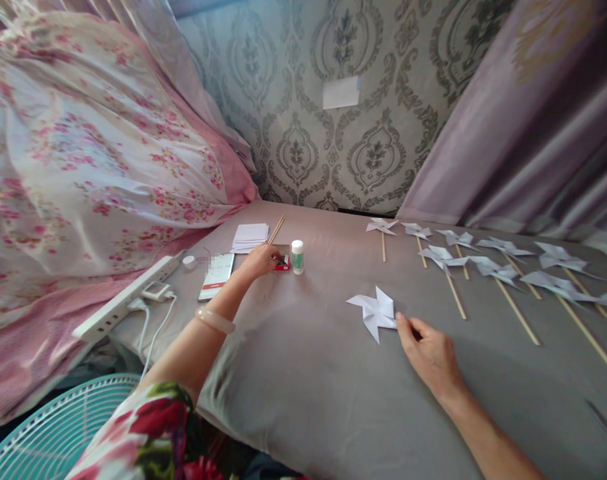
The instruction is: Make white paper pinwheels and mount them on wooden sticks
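Between the thumb and fingers of my right hand (430, 353) is one tip of a folded white paper pinwheel (376, 312), with no stick on it. My left hand (262, 260) reaches to a small red box (282, 264) with dark contents. Its fingers are bent together at the box, and whatever they pinch is too small to make out. Right beside the box stands a white and green glue stick (297, 257). Behind my left hand lie wooden sticks (277, 228) and a stack of white paper (250, 237).
Several finished pinwheels (443, 259) on wooden sticks lie along the right side. At the left are a phone (216, 277), a round white cap (189, 262), a power strip (128, 297) with cables and a teal fan (63, 427). A dark, thin object (603, 421) lies at the right edge.
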Demonstrator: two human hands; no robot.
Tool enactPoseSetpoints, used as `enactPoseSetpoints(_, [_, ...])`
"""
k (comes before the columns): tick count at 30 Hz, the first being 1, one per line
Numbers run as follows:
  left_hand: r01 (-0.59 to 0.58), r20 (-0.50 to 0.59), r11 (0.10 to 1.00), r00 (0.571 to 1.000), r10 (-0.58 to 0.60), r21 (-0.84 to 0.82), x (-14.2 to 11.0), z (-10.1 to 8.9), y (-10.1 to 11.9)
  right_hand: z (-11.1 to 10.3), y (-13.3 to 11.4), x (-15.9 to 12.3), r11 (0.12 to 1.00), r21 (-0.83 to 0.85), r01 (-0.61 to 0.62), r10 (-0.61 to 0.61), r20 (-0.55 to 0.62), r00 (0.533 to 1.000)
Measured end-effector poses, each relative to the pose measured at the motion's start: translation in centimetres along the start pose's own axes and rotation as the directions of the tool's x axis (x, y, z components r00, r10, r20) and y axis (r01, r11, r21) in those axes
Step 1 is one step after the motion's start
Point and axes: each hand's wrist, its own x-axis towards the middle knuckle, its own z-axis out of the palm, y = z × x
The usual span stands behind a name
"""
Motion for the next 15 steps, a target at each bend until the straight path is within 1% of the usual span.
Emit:
enactPoseSetpoints(5, [-0.015, 0.017, 1.0, 1.0, 0.015, 0.005, 0.3, 0.0, -0.1, 0.1, 0.0, 0.0, 1.0, 0.005, 0.012, -0.012, -0.004, 1.0])
enactPoseSetpoints(10, [-0.039, 0.058, 0.999, 0.998, 0.038, 0.016, 0.8, 0.1, 0.0, 0.2, -0.1, 0.0, 1.0, 0.011, 0.006, -0.006, -0.005, 1.0])
enactPoseSetpoints(15, [-0.058, 0.085, 0.998, 0.995, 0.058, 0.005, 1.3, 0.0, 0.0, 0.3, 0.0, 0.0, 1.0, 0.005, 0.007, -0.008, 0.017, 1.0])
